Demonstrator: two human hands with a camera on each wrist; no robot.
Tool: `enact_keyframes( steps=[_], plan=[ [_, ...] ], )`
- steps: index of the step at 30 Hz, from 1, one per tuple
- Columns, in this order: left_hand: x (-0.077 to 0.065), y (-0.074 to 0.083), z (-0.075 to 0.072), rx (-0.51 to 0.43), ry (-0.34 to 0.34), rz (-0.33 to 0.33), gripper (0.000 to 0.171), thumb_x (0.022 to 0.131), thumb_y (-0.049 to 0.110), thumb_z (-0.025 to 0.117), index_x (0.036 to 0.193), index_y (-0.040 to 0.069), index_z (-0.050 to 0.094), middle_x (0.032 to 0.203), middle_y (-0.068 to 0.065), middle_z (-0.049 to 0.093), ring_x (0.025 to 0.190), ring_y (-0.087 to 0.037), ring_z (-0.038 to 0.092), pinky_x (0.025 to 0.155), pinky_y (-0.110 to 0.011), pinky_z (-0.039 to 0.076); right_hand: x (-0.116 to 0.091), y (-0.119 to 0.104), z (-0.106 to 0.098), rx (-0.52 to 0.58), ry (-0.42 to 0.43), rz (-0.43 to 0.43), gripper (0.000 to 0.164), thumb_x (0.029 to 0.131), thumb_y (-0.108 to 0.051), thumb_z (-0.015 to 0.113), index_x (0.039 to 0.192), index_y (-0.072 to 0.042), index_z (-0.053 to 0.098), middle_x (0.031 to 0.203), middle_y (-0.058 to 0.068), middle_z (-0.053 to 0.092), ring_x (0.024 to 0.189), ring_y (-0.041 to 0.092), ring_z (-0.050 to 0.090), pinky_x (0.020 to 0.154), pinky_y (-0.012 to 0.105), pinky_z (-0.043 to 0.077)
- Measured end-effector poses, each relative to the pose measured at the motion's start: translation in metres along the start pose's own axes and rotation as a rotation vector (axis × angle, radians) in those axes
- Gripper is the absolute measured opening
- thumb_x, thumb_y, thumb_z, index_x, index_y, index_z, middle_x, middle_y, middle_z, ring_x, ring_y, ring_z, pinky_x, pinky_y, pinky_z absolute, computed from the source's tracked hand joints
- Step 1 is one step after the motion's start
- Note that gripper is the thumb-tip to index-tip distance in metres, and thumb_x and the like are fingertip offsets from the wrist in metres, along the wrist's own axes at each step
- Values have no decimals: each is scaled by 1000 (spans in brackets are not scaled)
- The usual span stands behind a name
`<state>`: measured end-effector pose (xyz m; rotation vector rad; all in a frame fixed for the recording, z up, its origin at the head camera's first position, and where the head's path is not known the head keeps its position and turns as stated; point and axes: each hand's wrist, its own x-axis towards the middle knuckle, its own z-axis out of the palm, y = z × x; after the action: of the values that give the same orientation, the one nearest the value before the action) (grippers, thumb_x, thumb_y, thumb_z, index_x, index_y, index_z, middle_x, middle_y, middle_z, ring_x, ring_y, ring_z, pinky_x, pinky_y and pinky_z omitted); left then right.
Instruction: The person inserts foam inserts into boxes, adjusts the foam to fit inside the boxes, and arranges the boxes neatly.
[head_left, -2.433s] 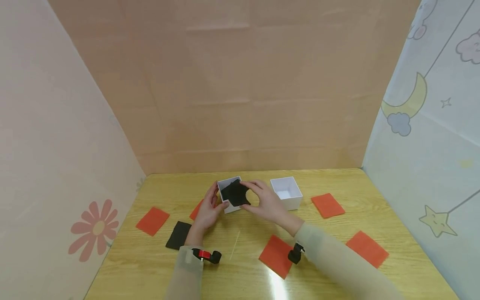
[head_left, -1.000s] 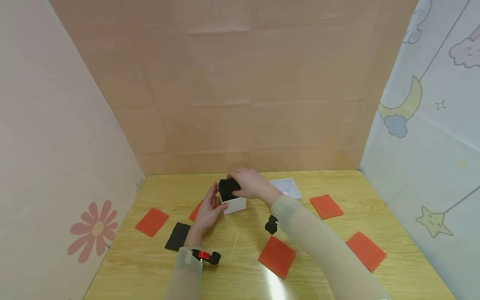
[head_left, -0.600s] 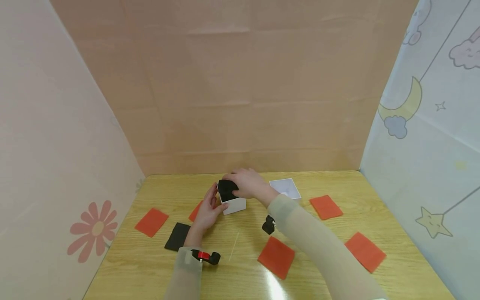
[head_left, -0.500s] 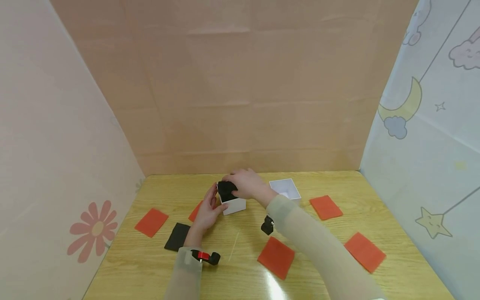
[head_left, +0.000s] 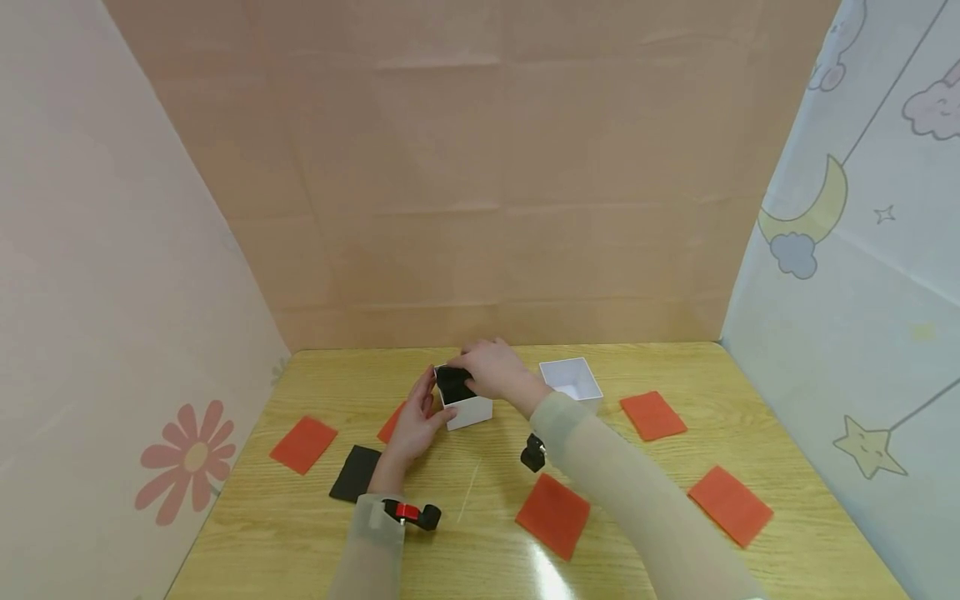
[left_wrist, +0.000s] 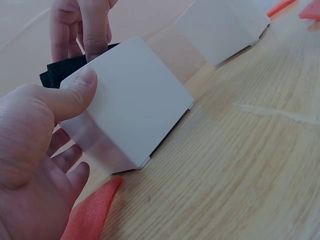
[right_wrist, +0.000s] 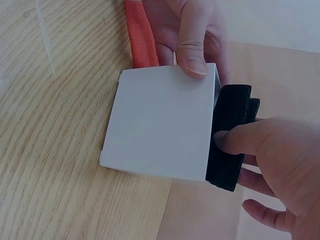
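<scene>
Near the back of the table, my left hand (head_left: pixel 412 427) holds a small open white box (head_left: pixel 471 413), thumb on its front wall and fingers along its left side. Over the box's opening, my right hand (head_left: pixel 495 368) pinches a folded black cloth (head_left: pixel 453 385). From the right wrist, the cloth (right_wrist: pixel 231 115) sticks out past the rim in layers, with the right thumb pressed against it. In the left wrist view the box (left_wrist: pixel 130 100) hides most of the cloth's lower part. The bottom inside the box is hidden.
A second open white box (head_left: pixel 591 404) stands just to the right. Flat red cloth squares lie about: one (head_left: pixel 303 444) at left, one (head_left: pixel 553 517) in front, others (head_left: pixel 652 415) at right. A black square (head_left: pixel 356 473) lies beside the left wrist. Walls enclose the table's back and sides.
My right hand has moved left over the box from its right side. The black cloth, earlier held spread across the opening, now sits lower inside. My left hand has stayed put.
</scene>
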<state>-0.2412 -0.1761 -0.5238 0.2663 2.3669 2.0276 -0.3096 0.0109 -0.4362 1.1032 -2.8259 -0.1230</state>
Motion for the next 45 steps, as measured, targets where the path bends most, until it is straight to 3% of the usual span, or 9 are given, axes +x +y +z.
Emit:
enact_keyframes(
  steps=[8, 33, 36, 42, 45],
  plan=[
    [-1, 0, 1, -17, -6, 3, 90, 100, -2, 73, 171, 4, 17, 176, -22, 15, 162, -40, 16, 128, -53, 17, 2, -2, 2, -30, -8, 4, 34, 98, -25, 79, 132, -33, 78, 111, -1, 73, 104, 23, 70, 89, 47, 56],
    [-3, 7, -2, -12, -13, 6, 91, 99, 0, 75, 170, 1, 19, 174, -25, 18, 161, -42, 19, 127, -55, 20, 8, -11, 0, -102, -49, 60, 22, 102, -21, 72, 116, -33, 84, 104, -3, 75, 95, 20, 69, 84, 42, 55],
    [0, 1, -1, -21, -4, 4, 91, 99, -2, 74, 170, 1, 19, 175, -25, 18, 161, -43, 18, 128, -55, 19, 9, -13, -1, -126, -63, 57, 22, 101, -21, 74, 116, -33, 84, 106, -3, 75, 95, 20, 70, 85, 42, 56],
    [12, -31, -1, 18, 12, 5, 92, 99, 2, 75, 172, 9, 18, 176, -19, 17, 162, -36, 19, 128, -51, 20, 11, -15, -1, -153, -86, 57, 23, 100, -22, 76, 119, -34, 83, 111, -2, 76, 98, 20, 71, 86, 42, 57],
    [12, -34, -3, 32, 1, 14, 93, 100, 8, 77, 173, 13, 19, 177, -15, 19, 162, -32, 20, 128, -48, 22, 11, -16, -1, -156, -84, 59, 23, 100, -22, 76, 119, -34, 83, 113, -2, 76, 100, 20, 71, 87, 42, 57]
  ],
)
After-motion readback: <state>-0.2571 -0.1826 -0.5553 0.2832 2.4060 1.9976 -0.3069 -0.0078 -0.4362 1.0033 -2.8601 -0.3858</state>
